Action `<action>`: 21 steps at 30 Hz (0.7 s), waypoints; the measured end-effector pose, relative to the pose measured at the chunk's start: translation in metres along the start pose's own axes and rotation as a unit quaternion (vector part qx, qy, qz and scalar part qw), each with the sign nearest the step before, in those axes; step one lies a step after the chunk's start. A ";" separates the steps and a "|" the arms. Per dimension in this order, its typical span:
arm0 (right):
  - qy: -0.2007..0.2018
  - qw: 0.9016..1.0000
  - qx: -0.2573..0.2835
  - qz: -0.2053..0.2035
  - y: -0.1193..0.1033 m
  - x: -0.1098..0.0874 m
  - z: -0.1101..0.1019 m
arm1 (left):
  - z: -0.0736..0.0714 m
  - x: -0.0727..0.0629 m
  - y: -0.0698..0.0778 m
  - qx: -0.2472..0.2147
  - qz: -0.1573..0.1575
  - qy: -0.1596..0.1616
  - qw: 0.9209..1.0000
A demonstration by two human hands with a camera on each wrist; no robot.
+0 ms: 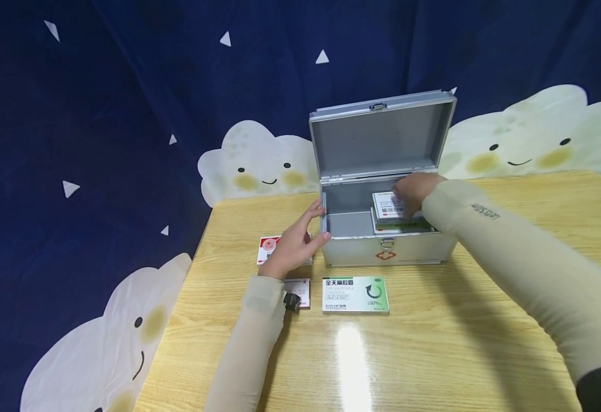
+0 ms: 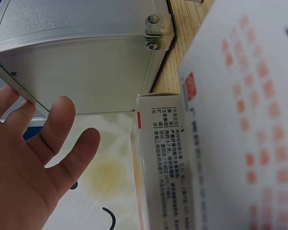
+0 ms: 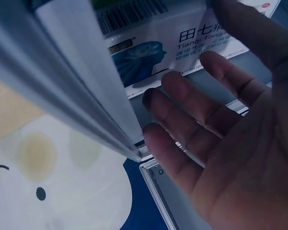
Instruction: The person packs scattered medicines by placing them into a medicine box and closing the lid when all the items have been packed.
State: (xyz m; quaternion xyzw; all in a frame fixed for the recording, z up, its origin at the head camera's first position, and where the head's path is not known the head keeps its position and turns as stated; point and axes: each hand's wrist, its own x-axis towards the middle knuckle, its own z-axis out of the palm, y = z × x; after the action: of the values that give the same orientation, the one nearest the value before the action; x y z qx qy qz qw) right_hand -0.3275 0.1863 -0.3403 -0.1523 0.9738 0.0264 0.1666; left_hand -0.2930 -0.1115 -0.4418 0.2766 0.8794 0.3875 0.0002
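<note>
A silver metal first-aid case (image 1: 341,252) stands on the table with its lid (image 1: 377,143) raised. My left hand (image 1: 296,245) is at the case's left side wall, fingers spread and fingertips right at the rim. Inside the right half of the case lies a stack of medicine boxes (image 1: 385,206). My right hand (image 1: 414,191) reaches in over that stack. In the right wrist view its fingers are extended and loosely bent beside a white medicine box (image 3: 144,62) with a blue head picture; the thumb overlaps this box's edge.
A green-and-white capsule box (image 1: 355,294) lies in front of the case. Left of the case, a red-and-white box (image 1: 267,246) and another small box (image 1: 302,289) lie partly under my left hand and wrist. A dark blue curtain (image 1: 259,74) with cloud prints hangs behind the table.
</note>
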 end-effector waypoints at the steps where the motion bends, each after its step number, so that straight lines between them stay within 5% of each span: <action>1: 0.002 1.000 -0.002 0.001 0.000 0.000 0.000 | 0.000 0.000 0.000 -0.001 0.000 0.000 1.000; 14: -0.021 1.000 0.016 0.018 0.005 -0.005 -0.001 | 0.002 0.000 0.000 0.004 0.005 0.001 1.000; 21: -0.005 0.999 0.031 -0.034 0.016 -0.008 -0.007 | 0.001 0.000 0.001 0.008 -0.003 -0.001 1.000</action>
State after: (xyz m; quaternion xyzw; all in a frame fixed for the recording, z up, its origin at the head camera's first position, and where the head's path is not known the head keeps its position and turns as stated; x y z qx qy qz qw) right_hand -0.3271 0.2030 -0.3305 -0.1796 0.9677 -0.0084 0.1770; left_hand -0.2924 -0.1100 -0.4419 0.2740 0.8833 0.3804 -0.0002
